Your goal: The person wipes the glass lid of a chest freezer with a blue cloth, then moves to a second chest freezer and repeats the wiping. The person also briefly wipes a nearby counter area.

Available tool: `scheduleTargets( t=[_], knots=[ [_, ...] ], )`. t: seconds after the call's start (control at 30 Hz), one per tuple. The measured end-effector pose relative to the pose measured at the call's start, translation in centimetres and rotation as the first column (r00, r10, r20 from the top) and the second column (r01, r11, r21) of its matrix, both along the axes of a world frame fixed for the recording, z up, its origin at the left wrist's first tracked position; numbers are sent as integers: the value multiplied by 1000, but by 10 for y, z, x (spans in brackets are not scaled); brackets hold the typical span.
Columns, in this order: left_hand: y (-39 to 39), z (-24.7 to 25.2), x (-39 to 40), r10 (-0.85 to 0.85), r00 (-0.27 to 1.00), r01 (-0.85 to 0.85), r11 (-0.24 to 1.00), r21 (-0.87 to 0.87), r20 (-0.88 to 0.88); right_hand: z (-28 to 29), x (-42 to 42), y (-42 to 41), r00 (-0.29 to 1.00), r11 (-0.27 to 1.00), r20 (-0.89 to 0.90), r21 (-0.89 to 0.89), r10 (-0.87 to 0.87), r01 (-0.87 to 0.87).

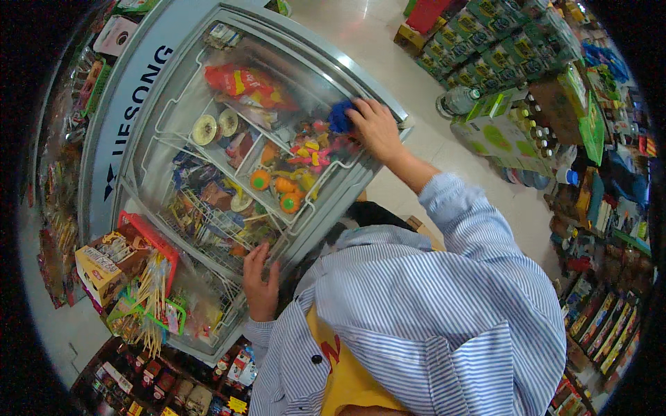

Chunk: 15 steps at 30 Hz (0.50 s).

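Note:
A glass-topped chest freezer [364, 86] stands in front of me, with wire dividers and packaged frozen goods seen through its lid. My right hand [375, 127] presses a crumpled blue cloth [341, 117] against the glass near the lid's right end. Under the glass near it lie pink and yellow packs [312, 153]; a red bag [244, 86] is farther left. My left hand [261, 281] rests at the near edge of the freezer, fingers apart, holding nothing visible. Below the glass beyond it are orange round items [289, 203] and mixed ice-cream packs.
A red basket [174, 255], a cardboard box [99, 270] and a green basket [182, 317] with sticks stand on the freezer's left part. Stacked green cartons [484, 47], a large plastic bottle [458, 101] and a box of bottles [494, 132] stand on the right. Shelves of goods line both sides.

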<state>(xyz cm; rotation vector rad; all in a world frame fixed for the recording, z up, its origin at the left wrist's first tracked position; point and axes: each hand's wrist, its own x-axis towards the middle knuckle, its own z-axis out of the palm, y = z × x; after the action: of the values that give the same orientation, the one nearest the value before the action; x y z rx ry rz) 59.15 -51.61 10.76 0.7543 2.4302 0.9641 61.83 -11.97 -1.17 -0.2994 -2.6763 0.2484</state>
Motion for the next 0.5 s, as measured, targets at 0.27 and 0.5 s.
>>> scheduleTargets(
  t=[0.27,0.5],
  knots=[
    [-4,-5,-22,-137,986,143,988,62,-94,-3,81,-102,993,975,116,-224,19,7],
    [-30,6,-17,-128,990,133,986,103,-52,-17,76,-31,963,965,96,-47,-252,257]
  ],
)
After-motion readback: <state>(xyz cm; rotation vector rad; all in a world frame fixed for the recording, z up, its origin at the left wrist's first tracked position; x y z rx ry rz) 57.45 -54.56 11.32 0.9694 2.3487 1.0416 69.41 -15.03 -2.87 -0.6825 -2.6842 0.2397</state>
